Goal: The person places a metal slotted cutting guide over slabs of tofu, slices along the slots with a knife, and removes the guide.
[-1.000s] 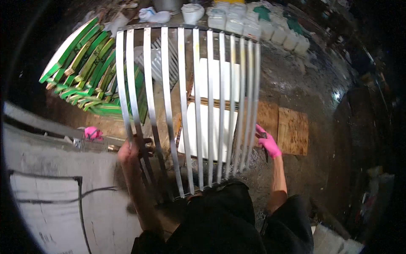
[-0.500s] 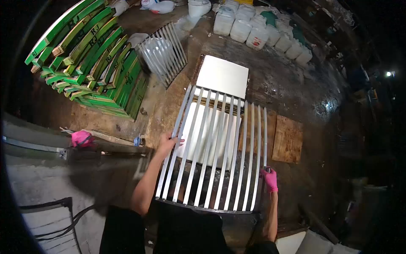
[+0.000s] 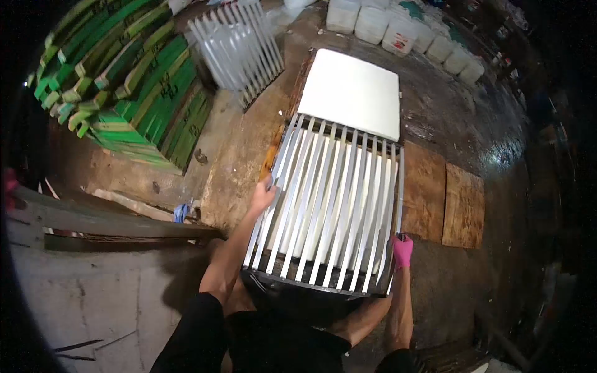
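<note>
Silver slatted metal rack [image 3: 329,202] held over a white rectangular slab [image 3: 317,230].
The pink-gloved right hand [image 3: 403,252] grips the rack's right edge, the bare left hand [image 3: 262,199] its left; beyond the far edge lies another white rectangular slab [image 3: 351,93].

From the slatted silver metal rack [image 3: 336,202], a white rectangular slab [image 3: 351,93] lies at twelve o'clock, curved green wooden boards [image 3: 140,93] at ten.

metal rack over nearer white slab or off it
Metal rack is over: white slab shows through it. Touching or not, cannot tell.
</note>
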